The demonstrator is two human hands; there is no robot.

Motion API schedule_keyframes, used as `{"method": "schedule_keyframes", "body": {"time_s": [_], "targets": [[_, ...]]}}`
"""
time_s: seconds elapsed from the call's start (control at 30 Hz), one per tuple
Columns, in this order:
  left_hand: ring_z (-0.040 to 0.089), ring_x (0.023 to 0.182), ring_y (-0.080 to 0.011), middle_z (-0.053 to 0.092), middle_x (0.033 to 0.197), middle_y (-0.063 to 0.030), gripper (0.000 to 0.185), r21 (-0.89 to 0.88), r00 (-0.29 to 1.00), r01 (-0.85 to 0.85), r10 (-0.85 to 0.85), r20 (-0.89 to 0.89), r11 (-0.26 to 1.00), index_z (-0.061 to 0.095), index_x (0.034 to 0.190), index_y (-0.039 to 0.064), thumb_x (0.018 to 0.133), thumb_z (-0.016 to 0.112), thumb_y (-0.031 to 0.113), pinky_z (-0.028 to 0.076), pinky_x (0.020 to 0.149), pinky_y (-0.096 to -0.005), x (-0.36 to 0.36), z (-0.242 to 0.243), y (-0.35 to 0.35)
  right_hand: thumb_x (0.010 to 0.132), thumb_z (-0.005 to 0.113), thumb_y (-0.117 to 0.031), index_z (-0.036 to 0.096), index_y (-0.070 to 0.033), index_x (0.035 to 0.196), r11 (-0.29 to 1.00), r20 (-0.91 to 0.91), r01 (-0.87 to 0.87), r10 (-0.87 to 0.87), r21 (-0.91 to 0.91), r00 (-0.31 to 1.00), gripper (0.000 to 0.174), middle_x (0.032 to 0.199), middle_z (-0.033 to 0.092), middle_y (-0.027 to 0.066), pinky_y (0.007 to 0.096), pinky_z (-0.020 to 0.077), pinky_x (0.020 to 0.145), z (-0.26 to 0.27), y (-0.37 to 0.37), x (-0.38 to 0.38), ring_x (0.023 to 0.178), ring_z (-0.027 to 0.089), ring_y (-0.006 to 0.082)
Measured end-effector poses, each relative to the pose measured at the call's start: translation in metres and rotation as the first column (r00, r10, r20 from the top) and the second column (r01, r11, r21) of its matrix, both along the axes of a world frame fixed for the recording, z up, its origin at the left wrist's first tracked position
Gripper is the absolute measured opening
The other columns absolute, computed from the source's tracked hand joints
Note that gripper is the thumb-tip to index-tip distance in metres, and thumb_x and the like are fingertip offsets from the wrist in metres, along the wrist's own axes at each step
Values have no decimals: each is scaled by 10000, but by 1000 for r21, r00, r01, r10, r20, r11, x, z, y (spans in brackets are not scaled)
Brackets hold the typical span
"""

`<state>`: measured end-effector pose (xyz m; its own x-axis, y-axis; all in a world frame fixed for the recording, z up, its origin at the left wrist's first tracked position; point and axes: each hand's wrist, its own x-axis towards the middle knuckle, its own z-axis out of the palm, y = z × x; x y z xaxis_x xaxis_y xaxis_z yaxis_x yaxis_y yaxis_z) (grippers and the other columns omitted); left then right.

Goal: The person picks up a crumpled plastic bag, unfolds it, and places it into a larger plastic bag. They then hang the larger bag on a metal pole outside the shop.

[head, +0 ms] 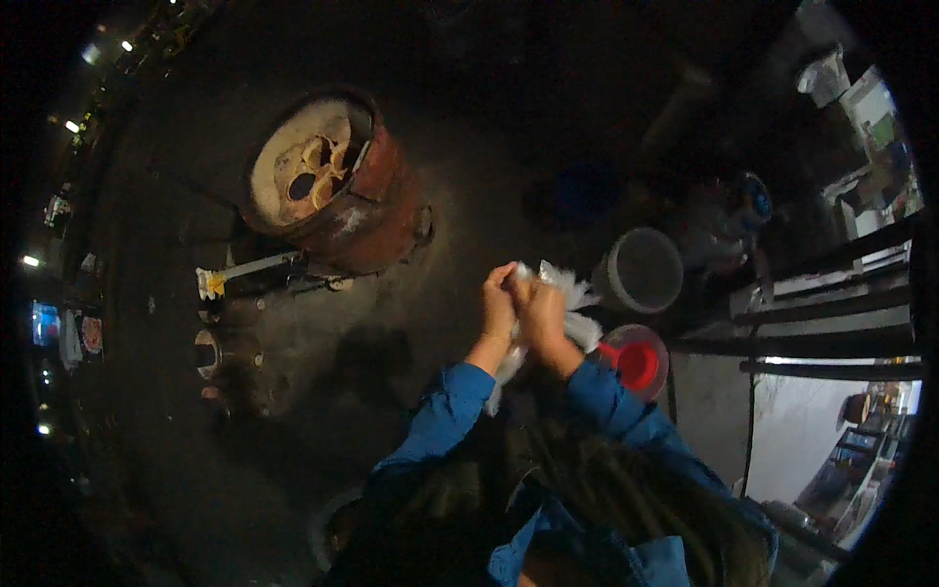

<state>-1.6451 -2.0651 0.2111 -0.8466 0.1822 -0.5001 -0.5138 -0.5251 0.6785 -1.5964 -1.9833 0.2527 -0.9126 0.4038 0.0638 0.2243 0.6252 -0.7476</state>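
Observation:
My left hand (499, 304) and my right hand (541, 308) are together in front of me, both closed around a crumpled whitish plastic bag or sheet (571, 287). Parts of it stick out to the right of my right hand and hang below between my forearms. What may be inside it is hidden. Just right of my right hand stands a round pale-rimmed bucket (644, 270), and below that a red dipper (637, 364) rests in or on a round basin (659, 343).
At the upper left stands a rusty drum-shaped stove (367, 213) with a pale lining and holes inside. A metal bar (257, 265) juts out beside it. Several cylindrical objects (233, 354) lie on the dark floor (315, 433). Dark rails (821, 315) run along the right.

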Motion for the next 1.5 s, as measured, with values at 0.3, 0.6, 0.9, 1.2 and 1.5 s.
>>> {"method": "schedule_keyframes", "body": {"time_s": [0.3,0.6,0.9,1.2,1.5], "targets": [[632,1029,-169,691,1104,-80,260,-218,980,73,-111,-164,973,678,1203,29,993,574,142,494,929,-325,13,0,6,1019,569,-395,713,-7,797,993,36,13,-9,-116,999,470,762,668,272,541,493,621,23,1,-4,724,663,465],[635,943,-165,690,1075,-68,235,-263,972,-13,-49,-230,965,692,1160,31,951,648,129,528,835,-306,4,-19,12,977,641,-363,683,-19,751,999,-6,34,-34,-14,999,413,721,609,295,537,462,599,-11,14,-12,671,600,497],[570,637,-134,668,897,-88,399,-225,998,23,-10,59,974,545,1386,107,1023,621,255,455,524,-293,10,50,-50,1041,592,-336,602,45,725,821,-89,154,-241,-549,966,495,617,506,8,328,372,544,1,84,-14,624,427,87],[634,1110,-278,660,1207,-176,500,-753,693,145,-609,-386,642,640,1231,-49,953,710,361,513,945,-350,61,60,-35,1050,554,-324,700,26,907,687,14,150,-200,-711,980,405,735,625,12,282,396,532,10,80,-5,618,520,94],[575,1110,-430,624,1194,-246,494,-908,529,-47,-761,-376,416,637,1142,-31,840,769,336,482,959,-483,70,98,-19,988,546,-217,691,7,834,380,190,295,-288,-877,938,308,701,629,41,304,401,503,13,61,-6,557,530,136]]}}
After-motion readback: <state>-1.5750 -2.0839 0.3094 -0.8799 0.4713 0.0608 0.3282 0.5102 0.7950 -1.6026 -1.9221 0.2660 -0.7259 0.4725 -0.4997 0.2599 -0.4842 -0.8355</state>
